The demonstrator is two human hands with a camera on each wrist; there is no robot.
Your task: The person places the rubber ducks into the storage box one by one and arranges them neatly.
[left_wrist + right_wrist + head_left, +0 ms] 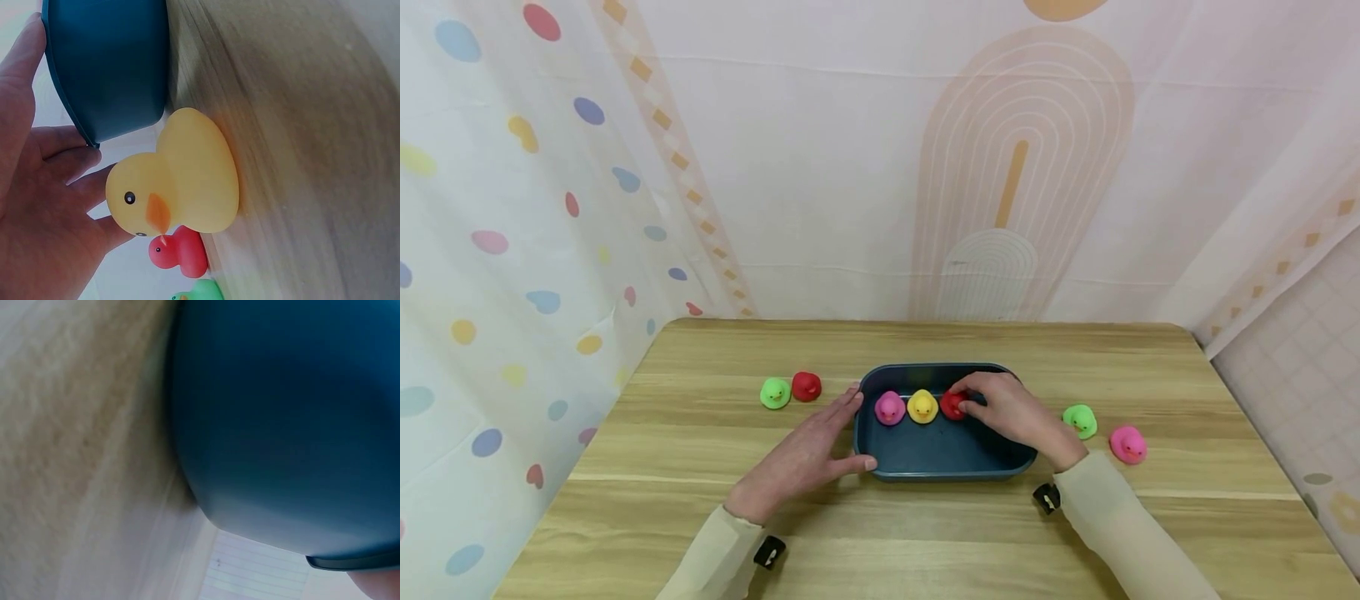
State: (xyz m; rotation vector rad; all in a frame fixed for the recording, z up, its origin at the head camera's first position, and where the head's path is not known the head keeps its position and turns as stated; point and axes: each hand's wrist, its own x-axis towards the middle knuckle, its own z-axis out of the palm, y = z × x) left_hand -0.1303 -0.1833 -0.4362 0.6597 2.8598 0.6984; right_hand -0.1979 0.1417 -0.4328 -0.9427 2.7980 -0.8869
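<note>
A dark blue rectangular tray (940,458) stands on the table. Inside it, a magenta rubber duck (890,408), a yellow rubber duck (922,407) and a red rubber duck (953,405) sit in a row. My right hand (1013,410) reaches over the tray's right side and pinches the red duck between thumb and fingers. With fingers extended and thumb spread, my left hand (801,461) rests against the left rim. Under that hand, another yellow duck (194,175) shows in the left wrist view, hidden from the head view. The tray's outer wall (281,437) fills the right wrist view.
Left of the tray are a green duck (775,393) and another red duck (807,387). On the right, near my right wrist, lie a second green duck (1080,421) and a pink duck (1128,445). A patterned curtain (820,183) hangs behind the wooden table (925,550).
</note>
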